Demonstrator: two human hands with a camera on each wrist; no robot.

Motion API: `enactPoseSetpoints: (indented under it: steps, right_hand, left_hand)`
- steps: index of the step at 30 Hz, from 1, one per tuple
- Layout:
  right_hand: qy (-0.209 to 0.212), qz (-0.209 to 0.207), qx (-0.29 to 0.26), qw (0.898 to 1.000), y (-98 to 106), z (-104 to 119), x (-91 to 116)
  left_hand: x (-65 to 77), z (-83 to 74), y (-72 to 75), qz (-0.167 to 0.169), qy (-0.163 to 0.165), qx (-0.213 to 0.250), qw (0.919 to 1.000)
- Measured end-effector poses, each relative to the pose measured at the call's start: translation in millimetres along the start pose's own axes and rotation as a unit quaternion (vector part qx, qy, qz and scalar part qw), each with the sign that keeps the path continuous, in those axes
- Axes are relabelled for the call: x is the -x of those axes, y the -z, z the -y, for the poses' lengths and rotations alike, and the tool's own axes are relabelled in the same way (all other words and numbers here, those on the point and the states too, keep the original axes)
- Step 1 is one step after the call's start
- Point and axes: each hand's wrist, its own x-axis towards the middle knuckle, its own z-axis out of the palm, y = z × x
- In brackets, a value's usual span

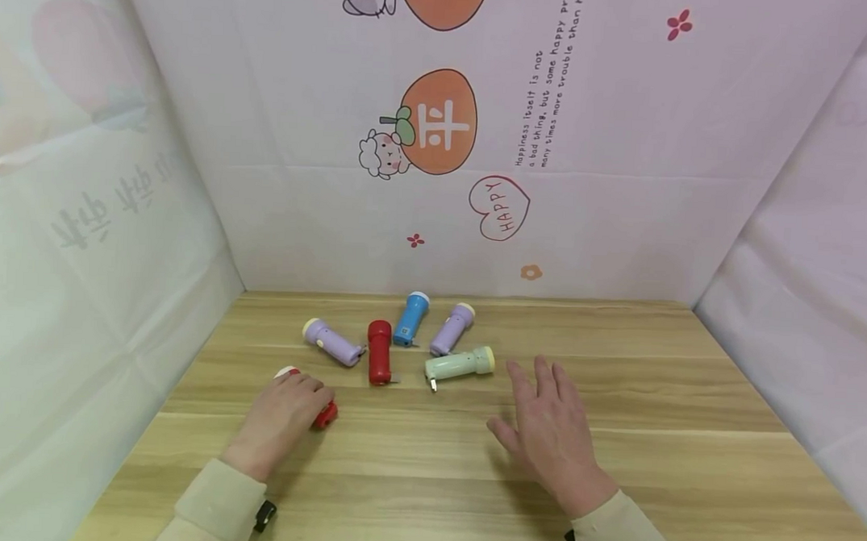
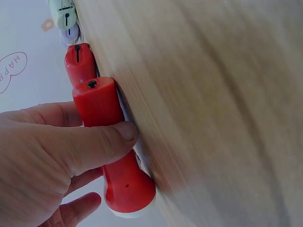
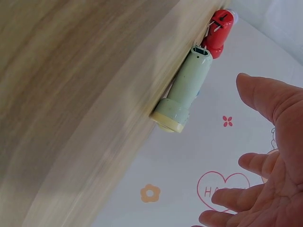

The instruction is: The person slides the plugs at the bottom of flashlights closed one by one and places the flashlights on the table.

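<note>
Over wooden table [image 1: 410, 479], left hand [image 1: 285, 413] clamped on red flashlight [image 2: 127, 182]; right hand [image 1: 553, 433] outstretched, fingers apart.

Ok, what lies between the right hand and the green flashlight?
Just bare tabletop between the right hand and the green flashlight, seen in the head view.

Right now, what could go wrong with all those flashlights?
The red flashlight in the left hand looks rounded, so it might roll away if the grip loosens. The green flashlight, near the right hand, has metal prongs sticking out; a bump might bend them.
</note>
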Motion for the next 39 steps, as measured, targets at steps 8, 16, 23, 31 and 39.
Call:
enactPoseSetpoints:
  steps: [8, 16, 23, 31, 39]
  right_hand:
    - [0.003, 0.000, 0.005, 1.000, -0.3, -0.1, 0.0]
    - [-0.003, 0.009, -0.001, 1.000, 0.1, 0.7, -0.4]
    - [0.000, 0.006, 0.003, 1.000, 0.2, 0.7, -0.8]
    - [0.002, 0.006, 0.004, 1.000, 0.1, 1.0, -0.6]
    - [0.005, 0.007, 0.002, 1.000, 0.2, 0.1, -0.8]
  left_hand:
    - [1.2, 3.5, -1.3, 0.021, 0.007, -0.007, 0.9997]
    - [2.9, 5.3, -0.9, 0.007, 0.017, -0.013, 0.9997]
    - [4.5, 8.1, -2.2, -0.005, 0.013, -0.016, 0.9998]
    - [5.8, 9.7, -1.2, 0.022, 0.017, -0.018, 0.9994]
    - [5.1, 9.1, 4.9, 0.078, 0.047, -0.017, 0.9957]
